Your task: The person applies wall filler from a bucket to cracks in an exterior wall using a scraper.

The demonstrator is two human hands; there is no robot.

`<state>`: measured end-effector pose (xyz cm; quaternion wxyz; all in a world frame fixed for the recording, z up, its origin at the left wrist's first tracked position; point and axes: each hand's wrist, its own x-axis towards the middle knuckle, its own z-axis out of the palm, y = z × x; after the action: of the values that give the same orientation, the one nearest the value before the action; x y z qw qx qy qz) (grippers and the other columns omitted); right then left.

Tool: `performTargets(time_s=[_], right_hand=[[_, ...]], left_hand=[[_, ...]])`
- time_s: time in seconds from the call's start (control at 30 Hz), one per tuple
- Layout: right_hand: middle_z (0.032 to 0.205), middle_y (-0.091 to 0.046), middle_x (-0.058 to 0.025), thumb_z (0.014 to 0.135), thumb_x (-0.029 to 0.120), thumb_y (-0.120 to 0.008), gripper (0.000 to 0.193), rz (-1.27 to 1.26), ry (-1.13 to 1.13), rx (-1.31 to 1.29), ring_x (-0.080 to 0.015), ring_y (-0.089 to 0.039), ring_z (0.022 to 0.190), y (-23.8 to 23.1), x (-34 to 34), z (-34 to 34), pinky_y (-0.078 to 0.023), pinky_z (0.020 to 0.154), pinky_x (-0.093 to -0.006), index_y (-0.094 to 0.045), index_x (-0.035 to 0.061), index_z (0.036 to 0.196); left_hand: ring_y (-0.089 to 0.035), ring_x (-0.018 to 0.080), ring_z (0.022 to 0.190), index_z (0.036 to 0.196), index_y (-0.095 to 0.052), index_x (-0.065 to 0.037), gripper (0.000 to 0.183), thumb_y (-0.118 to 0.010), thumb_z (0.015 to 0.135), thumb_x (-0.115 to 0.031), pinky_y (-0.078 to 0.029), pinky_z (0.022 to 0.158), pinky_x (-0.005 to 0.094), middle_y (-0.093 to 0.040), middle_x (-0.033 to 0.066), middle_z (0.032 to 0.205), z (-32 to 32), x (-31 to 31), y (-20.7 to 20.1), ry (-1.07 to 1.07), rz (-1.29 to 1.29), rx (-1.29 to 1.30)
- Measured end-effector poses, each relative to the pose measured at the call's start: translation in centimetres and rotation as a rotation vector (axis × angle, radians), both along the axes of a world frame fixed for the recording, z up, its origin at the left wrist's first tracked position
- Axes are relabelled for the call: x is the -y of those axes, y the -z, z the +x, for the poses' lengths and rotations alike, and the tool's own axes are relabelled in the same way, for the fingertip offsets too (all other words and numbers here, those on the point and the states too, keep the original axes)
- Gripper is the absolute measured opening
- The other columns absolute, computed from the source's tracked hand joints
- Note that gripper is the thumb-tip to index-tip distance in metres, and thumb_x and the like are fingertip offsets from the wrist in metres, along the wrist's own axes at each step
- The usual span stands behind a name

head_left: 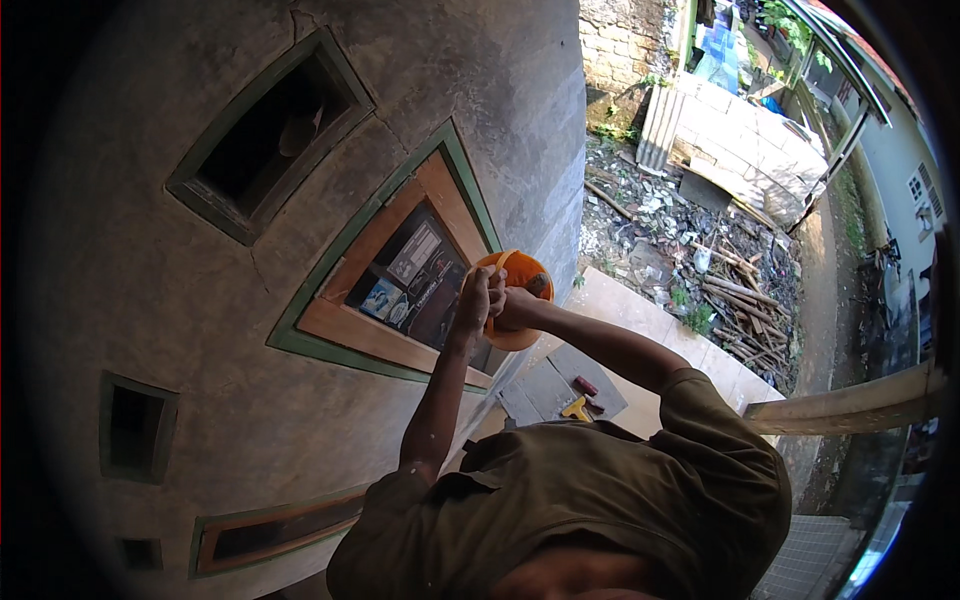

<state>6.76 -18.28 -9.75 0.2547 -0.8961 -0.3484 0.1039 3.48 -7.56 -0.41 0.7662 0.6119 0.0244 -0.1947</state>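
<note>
Both arms reach forward to an orange bucket [512, 335] held up in front of the window in the wall. My left hand [482, 295] is closed at the bucket's near left side, around its orange-yellow handle [497, 272]. Against it, over the bucket's opening, lies my right hand [514, 308] with its fingers curled; what they hold, if anything, is hidden. A brownish-grey lump or tool end [539, 285] shows inside the bucket, just beyond the right hand. I cannot tell which, nor how full the bucket is.
A grey plastered wall [420, 70] with a green-framed window [455, 160] and dark vent openings [275, 135] rises on the left. Below lies a grey board [545, 385] with a yellow tool [576, 408] and dark red items [586, 386]. A wood pile [745, 300] and rubble lie beyond.
</note>
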Motion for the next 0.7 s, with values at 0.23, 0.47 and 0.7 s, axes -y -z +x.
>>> performTargets(time_s=[0.23, 0.47, 0.7], right_hand=[[0.084, -0.063, -0.0133, 0.073, 0.029, -0.06, 0.022, -0.009, 0.091, 0.032, -0.0306, -0.062, 0.078, -2.7, -0.4, 1.0, -0.05, 0.067, -0.0409, -0.06, 0.0073, 0.079], [0.088, -0.063, -0.0156, 0.077, 0.026, -0.057, 0.023, 0.049, 0.056, 0.018, -0.0299, -0.064, 0.079, -2.4, 0.2, 2.2, -0.051, 0.066, -0.0421, -0.058, 0.0072, 0.091], [0.086, -0.063, -0.0145, 0.077, 0.026, -0.056, 0.023, -0.034, 0.141, 0.035, -0.0307, -0.064, 0.075, -4.2, -0.1, 1.5, -0.051, 0.065, -0.041, -0.058, 0.0075, 0.091]], left_hand=[[-0.023, 0.0029, 0.036, 0.08, -0.051, -0.009, 0.031, -0.037, 0.089, -0.035, -0.018, 0.036, 0.0189, -0.032, -0.0063, 0.051, 1.3, -0.7, -0.9, 0.04, 0.019, 0.065], [-0.024, 0.0027, 0.034, 0.08, -0.052, -0.007, 0.033, -0.035, 0.089, -0.034, -0.018, 0.034, 0.019, -0.032, -0.0068, 0.047, 1.8, -0.4, -1.4, -0.014, 0.083, 0.139], [-0.023, 0.0025, 0.032, 0.08, -0.051, -0.006, 0.034, -0.032, 0.091, -0.032, -0.018, 0.032, 0.0186, -0.029, -0.0072, 0.047, 1.1, -0.9, -1.0, -0.003, 0.074, 0.104]])
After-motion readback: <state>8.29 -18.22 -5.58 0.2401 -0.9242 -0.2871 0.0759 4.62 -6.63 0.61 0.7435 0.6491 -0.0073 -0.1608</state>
